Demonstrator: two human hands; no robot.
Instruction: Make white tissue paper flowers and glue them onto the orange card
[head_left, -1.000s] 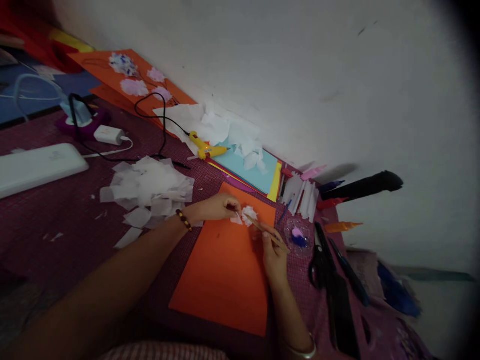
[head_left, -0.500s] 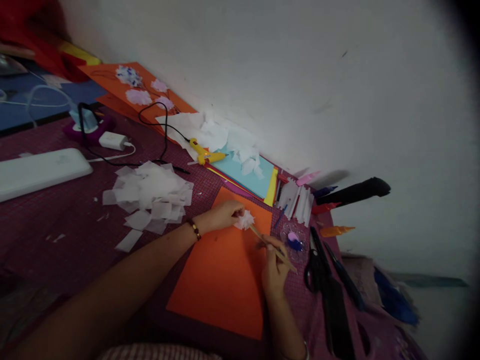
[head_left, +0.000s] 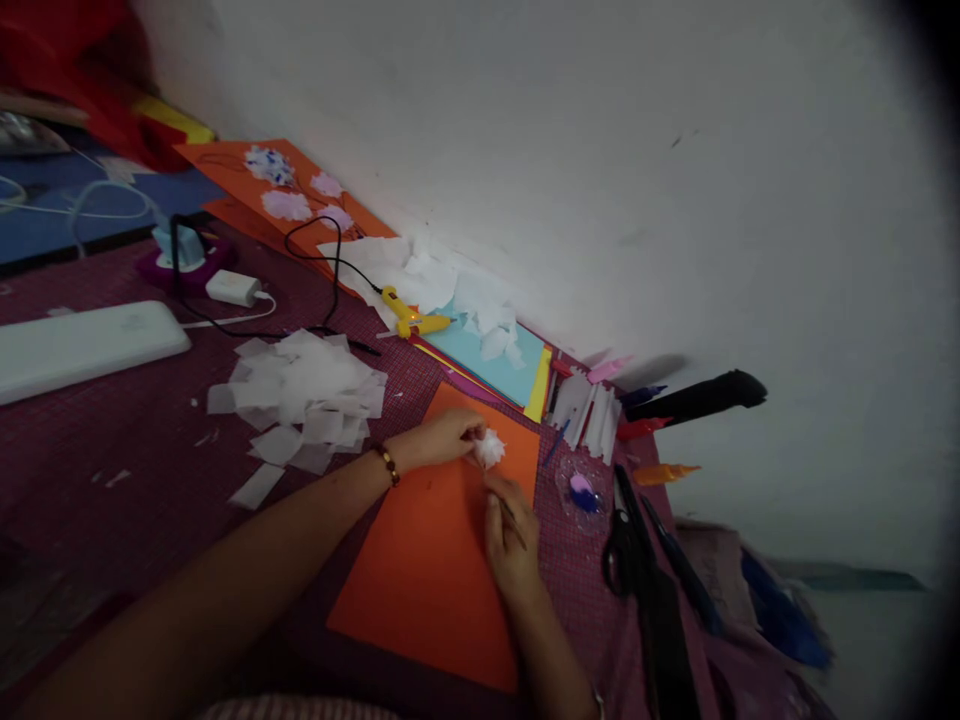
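Now the right hand point(head_left: 510, 532) has slid left from the edge of the orange sheet point(head_left: 431, 590) and sits fully on it, just near of the white tissue puff point(head_left: 490, 447). Half a second ago the thin stick point(head_left: 513, 521) reached up to the puff. Now it is drawn back, with only a short length showing in the curled fingers that grip it. The left hand point(head_left: 444, 437) has hardly moved. Its fingertips are pinched on the puff's left side, pressing it down on the far part of the sheet, and a bead bracelet point(head_left: 388, 465) shows at the wrist. The view has also drifted a little, so everything sits slightly lower and further left.

Underneath it all lies a maroon checked cloth point(head_left: 112, 470), running up to a plain white wall point(head_left: 600, 150).

Left of the sheet there's a loose pile of white tissue squares point(head_left: 300, 388). Further off, a yellow glue gun point(head_left: 411, 319) lies beside light blue paper point(head_left: 491, 362) strewn with more tissue. Right of the sheet sit a small clear dish point(head_left: 581, 490), black scissors point(head_left: 626, 545) and folded white strips point(head_left: 592, 410). A long white case point(head_left: 82, 345) lies far left. Nothing blocks the hands.
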